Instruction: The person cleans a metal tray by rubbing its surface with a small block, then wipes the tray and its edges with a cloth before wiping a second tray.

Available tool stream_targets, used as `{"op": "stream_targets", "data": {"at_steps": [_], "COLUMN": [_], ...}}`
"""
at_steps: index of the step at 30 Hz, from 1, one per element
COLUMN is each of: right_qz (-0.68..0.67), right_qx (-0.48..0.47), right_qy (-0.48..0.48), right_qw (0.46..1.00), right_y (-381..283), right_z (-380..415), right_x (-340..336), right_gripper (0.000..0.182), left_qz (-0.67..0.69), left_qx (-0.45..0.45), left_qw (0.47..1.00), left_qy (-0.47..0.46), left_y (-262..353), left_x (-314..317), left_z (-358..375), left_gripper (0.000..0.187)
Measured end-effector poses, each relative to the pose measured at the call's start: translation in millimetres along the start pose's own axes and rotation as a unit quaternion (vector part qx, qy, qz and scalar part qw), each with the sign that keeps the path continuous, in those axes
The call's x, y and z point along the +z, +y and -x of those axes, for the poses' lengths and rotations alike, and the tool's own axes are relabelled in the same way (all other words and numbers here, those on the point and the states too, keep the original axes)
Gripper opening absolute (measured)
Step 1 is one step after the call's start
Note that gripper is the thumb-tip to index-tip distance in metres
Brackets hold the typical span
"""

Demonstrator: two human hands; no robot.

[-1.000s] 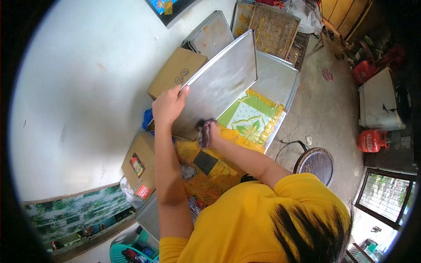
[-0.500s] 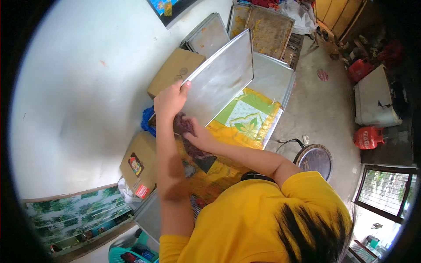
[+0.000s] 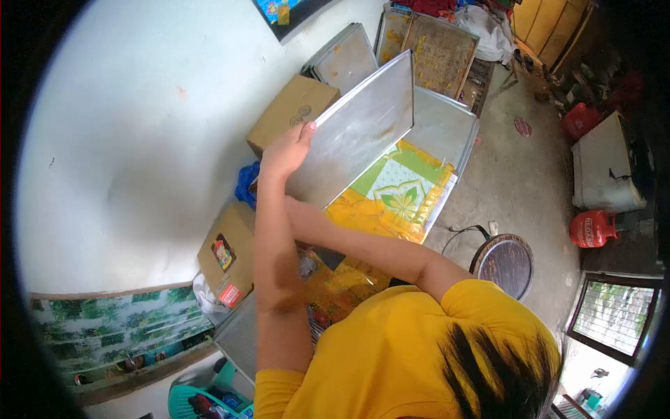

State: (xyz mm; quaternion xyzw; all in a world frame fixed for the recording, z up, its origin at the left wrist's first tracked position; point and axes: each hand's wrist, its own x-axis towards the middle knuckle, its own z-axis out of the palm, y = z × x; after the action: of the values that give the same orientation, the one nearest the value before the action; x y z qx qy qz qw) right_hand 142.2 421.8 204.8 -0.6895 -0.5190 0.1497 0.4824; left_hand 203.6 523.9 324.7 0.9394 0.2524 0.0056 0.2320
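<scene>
My left hand (image 3: 287, 151) is closed on the upper edge of a grey metal baking tray (image 3: 359, 119), which it holds tilted up on its long side. My right hand (image 3: 299, 213) lies behind my left forearm at the tray's near lower corner. Only the back of it and the wrist show; its fingers and anything in them are hidden. Under the tray is a table with a yellow, green and white patterned plastic cover (image 3: 398, 192). A second metal tray (image 3: 447, 126) lies flat just beyond the raised one.
Cardboard boxes (image 3: 293, 112) and a blue plastic bag (image 3: 246, 183) stand along the wall to the left. More trays (image 3: 345, 59) lean at the back. A round stool (image 3: 504, 265) is on the floor to the right, with a red gas cylinder (image 3: 592, 229) farther off.
My right hand, which was rubbing a dark purple-brown cloth near the tray's lower corner, has moved left behind my left forearm. The tray stays raised in my left hand. The view has shifted slightly.
</scene>
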Motion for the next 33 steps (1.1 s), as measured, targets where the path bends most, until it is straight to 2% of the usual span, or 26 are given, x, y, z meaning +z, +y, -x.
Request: {"op": "stream_targets", "data": {"at_steps": [2,5,8,11,14,20,23,26,29,32,33], "right_qz": [0.005,-0.058,-0.122,-0.158,-0.131,-0.157,-0.14,-0.083,-0.092,-0.086,-0.076], "right_qx": [-0.074,-0.019,-0.007,0.005,0.047,0.084,0.02,-0.007,-0.012,-0.052,-0.033], "right_qy": [0.02,0.002,0.067,0.068,0.032,0.009,0.054,-0.004,-0.008,0.042,0.03], "right_qw": [0.997,0.998,0.99,0.985,0.99,0.984,0.989,0.997,0.996,0.994,0.996], "right_y": [-6.6,-4.7,-7.1,3.6,1.1,23.4,-2.1,-8.2,-17.7,-8.5,-4.3], "right_z": [-22.2,-26.6,-10.4,2.4,8.6,20.1,7.2,-12.0,-20.7,-17.9,-17.1], "right_x": [-3.5,6.4,5.9,12.7,8.0,19.2,4.8,3.8,-3.8,9.0,12.2], "right_gripper": [0.038,0.044,0.047,0.049,0.047,0.048,0.047,0.054,0.059,0.063,0.058], "left_qz": [0.004,-0.007,-0.029,-0.031,-0.046,-0.063,-0.071,-0.07,-0.069,-0.061,-0.061], "left_qx": [-0.006,0.001,0.002,-0.012,-0.012,-0.022,-0.03,-0.028,-0.019,-0.019,-0.022], "left_qw": [1.0,1.0,1.0,0.999,0.999,0.998,0.997,0.997,0.997,0.998,0.998], "left_qy": [-0.01,-0.016,-0.003,0.016,0.024,0.016,0.017,0.016,0.01,0.02,0.019], "left_y": [0.0,-0.7,-1.4,14.1,14.6,10.3,9.6,11.1,8.6,8.0,9.0], "left_x": [2.4,-3.1,0.4,-5.7,-6.9,-5.7,-2.7,-4.0,-5.9,-4.7,-5.0], "left_z": [3.1,-0.4,-0.4,12.1,11.3,5.9,5.5,7.5,4.3,4.3,5.1], "left_gripper": [0.053,0.052,0.052,0.052,0.052,0.052,0.053,0.053,0.053,0.053,0.053]}}
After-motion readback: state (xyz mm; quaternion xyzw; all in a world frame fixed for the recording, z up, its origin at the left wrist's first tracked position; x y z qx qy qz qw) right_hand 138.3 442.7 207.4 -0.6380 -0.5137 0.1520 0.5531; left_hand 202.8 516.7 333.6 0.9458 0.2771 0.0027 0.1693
